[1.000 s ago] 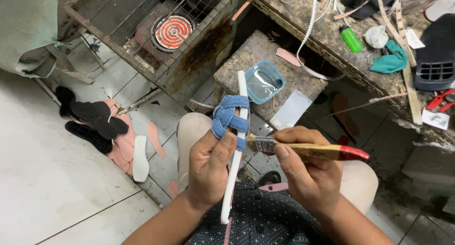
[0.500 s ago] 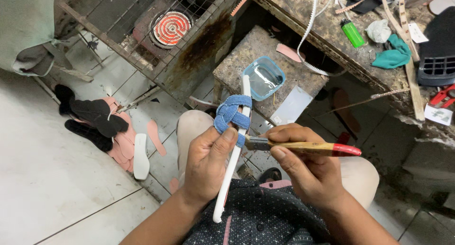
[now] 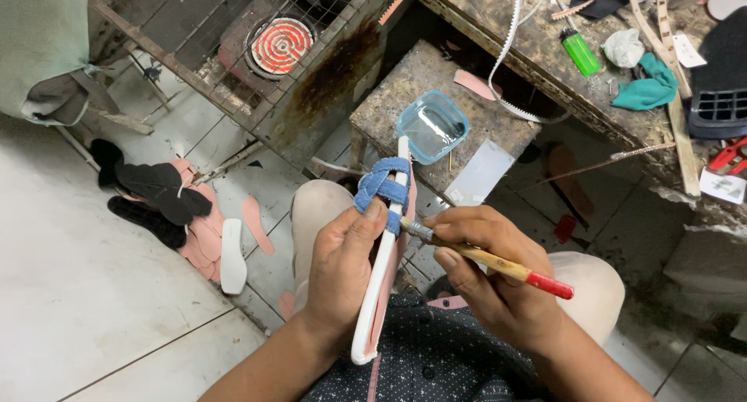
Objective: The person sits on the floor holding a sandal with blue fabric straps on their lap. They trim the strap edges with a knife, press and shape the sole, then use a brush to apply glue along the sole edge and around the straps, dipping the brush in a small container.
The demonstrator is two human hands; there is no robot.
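Brush [image 3: 486, 256] tip now sits closer against the blue straps [image 3: 383, 190]. Left hand [image 3: 342, 270] grips the white sandal sole [image 3: 379, 293] upright over the lap; right hand [image 3: 486, 281] pinches the brush handle.

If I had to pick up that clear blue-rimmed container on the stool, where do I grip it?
Grip the container by its raised rim, coming straight down from above, probably at the far edge. It sits flat and open-topped on the stool, seemingly with liquid inside, so keep it level. The sandal's tip crowds the near edge.
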